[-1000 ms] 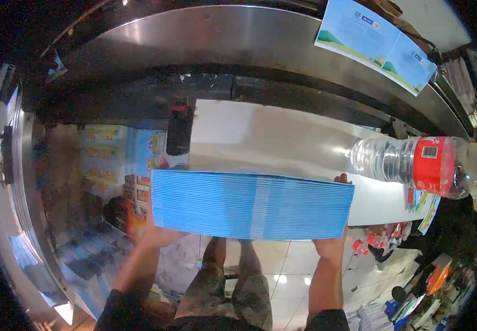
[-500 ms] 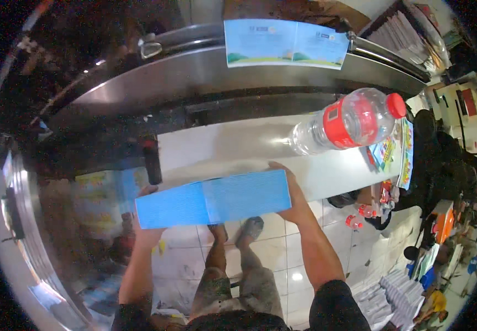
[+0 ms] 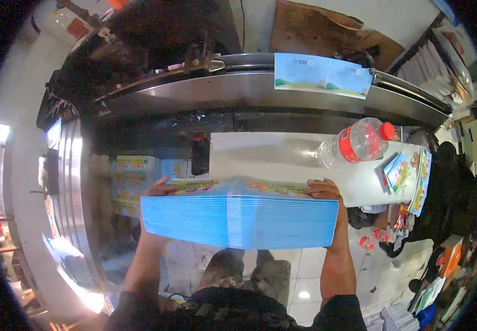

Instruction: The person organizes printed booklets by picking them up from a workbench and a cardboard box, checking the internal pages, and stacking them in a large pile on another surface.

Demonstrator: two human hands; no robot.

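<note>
- Blue paper edges are facing the wearer, layered in one thick stack point(image 3: 282, 223); a paler band is running down them near the middle, and colourful print is showing on top.
- Stack is sitting between both hands, in front of the near side of the white table point(image 3: 266, 151), over the wearer's legs in this view. Cannot tell whether its far side is touching the table.
- Top sheets are rising toward the middle and sloping off to the ends. Judgement: steady holding is calling for even pressure from both ends; too much squeeze could be bowing the pile further, too little could be letting middle sheets slip.
- Edges are looking fairly flush; keeping both ends level would, I judge, be helping them stay so.
- Left hand point(image 3: 163, 188) is clamping the left end, fingers curling over the top, heel of the hand showing lower down.
- Right hand point(image 3: 329, 192) is gripping the right end likewise, fingers bent onto the top. Hands are standing well apart, stack filling the span; thumbs are hidden.
- Farther out: a clear bottle with red cap point(image 3: 359, 143) is standing on the table, bright leaflets point(image 3: 397, 174) are lying to its right, and a pale-blue printed sheet point(image 3: 302, 71) is hanging over the metal panel point(image 3: 216, 94) beyond.
</note>
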